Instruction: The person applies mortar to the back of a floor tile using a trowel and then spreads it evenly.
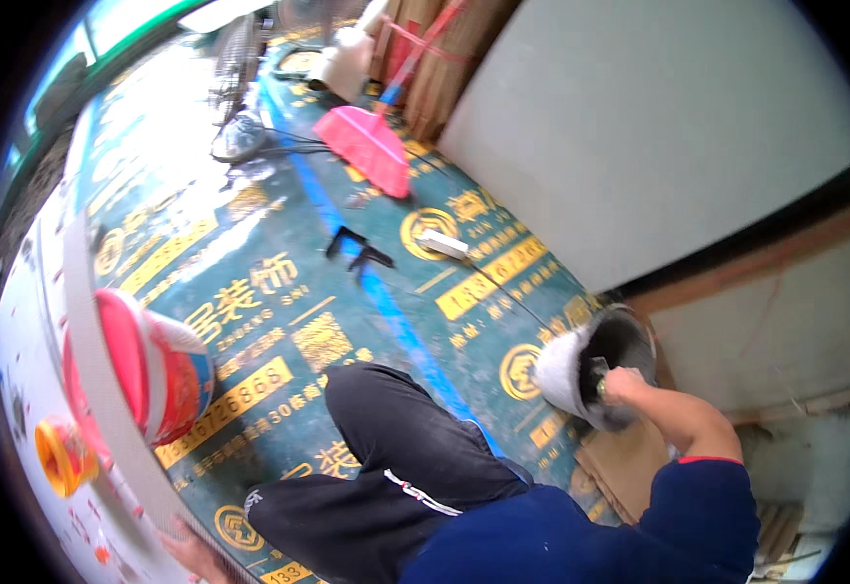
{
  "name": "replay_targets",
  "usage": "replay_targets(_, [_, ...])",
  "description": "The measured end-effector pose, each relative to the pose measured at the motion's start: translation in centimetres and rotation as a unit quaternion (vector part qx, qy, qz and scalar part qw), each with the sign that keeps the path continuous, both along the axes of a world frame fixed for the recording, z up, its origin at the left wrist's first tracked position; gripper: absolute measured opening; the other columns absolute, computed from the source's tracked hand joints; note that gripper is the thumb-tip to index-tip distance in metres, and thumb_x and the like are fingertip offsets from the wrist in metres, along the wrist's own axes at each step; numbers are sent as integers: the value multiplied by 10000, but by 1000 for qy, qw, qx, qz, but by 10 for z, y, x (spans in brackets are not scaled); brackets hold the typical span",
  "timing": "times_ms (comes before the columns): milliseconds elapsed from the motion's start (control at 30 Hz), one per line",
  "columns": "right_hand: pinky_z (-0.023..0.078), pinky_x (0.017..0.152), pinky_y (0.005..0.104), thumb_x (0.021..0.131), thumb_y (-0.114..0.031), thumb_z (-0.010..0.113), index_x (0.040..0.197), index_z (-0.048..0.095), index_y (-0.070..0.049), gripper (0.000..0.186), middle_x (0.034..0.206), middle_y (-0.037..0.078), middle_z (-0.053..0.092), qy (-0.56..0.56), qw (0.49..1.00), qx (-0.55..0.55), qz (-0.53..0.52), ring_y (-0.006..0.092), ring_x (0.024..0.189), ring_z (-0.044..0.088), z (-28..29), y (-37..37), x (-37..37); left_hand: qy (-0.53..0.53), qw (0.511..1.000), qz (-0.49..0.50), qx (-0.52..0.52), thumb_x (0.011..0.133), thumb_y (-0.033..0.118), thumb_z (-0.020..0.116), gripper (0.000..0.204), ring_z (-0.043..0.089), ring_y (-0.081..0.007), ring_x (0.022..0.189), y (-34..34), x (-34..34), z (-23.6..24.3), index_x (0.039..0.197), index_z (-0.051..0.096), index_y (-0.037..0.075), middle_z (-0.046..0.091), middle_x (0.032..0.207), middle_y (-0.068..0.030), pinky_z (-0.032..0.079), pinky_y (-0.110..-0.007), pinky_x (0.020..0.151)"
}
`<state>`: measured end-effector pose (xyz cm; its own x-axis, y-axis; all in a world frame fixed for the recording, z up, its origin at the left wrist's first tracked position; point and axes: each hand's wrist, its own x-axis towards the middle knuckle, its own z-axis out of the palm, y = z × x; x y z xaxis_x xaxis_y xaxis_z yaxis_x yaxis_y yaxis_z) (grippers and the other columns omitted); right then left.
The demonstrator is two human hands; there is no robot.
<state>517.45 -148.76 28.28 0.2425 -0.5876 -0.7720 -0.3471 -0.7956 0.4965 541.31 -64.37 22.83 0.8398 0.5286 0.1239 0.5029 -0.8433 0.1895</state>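
Note:
On the right, my right hand [623, 386] reaches into the mouth of a tilted grey bucket [563, 375], its fingers closed round a small tool [598, 369] with a grey metal blade, which looks like a trowel. The bucket's inside is coated grey; how deep the blade sits is hidden. At the lower left, my left hand [191, 553] grips the near end of a long, thin light-grey panel [133, 389] standing on edge. That hand is partly covered by the panel's edge, and its fingers are blurred.
A red-and-white bucket [177, 375] and an orange tub [63, 456] flank the panel. Ahead lie a pink broom [366, 146], black brackets [359, 249], a white corded block [442, 243] and a fan [235, 73]. Cardboard [624, 467] lies beside the grey bucket. A large grey board [658, 127] leans right.

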Motion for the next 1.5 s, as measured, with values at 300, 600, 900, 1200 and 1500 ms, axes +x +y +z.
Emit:
replay_targets(300, [572,845,429,733,-385,733,955,749,-3,442,998,202,729,-13,999,41,-12,344,960,709,13,13,12,1,1000,25,-9,980,543,511,789,399,-433,1351,-31,-5,27,1445,384,-82,449,1437,-292,306,-457,1139])
replay_targets(600, [574,630,379,704,-347,744,662,704,0,352,627,119,682,-129,978,118,-116,243,607,694,8,29,57,-28,1000,2,-8,989,520,511,761,411,-438,1342,-19,-5,12,1460,378,-63,449,1440,-294,308,-456,1133])
replay_targets(900, [538,566,368,733,-292,725,572,671,-43,301,554,73,641,-189,954,216,-89,200,510,639,1,111,203,-17,999,21,-19,972,537,526,788,406,-429,1355,-34,-2,28,1458,380,-66,452,1447,-280,315,-454,1133])
replay_targets(1200, [536,602,396,793,-338,704,604,671,15,401,574,116,647,-219,918,323,76,264,556,654,-16,199,361,-29,1000,4,-10,963,534,539,768,439,-428,1325,-45,2,36,1449,401,-45,477,1425,-270,353,-465,1103])
replay_targets(1500, [560,787,456,824,-242,642,985,772,-76,266,1025,140,747,-134,884,65,443,297,982,720,10,185,406,-30,999,9,8,966,546,525,764,481,-429,1270,-45,1,31,1459,390,-22,511,1375,-265,397,-484,1054])
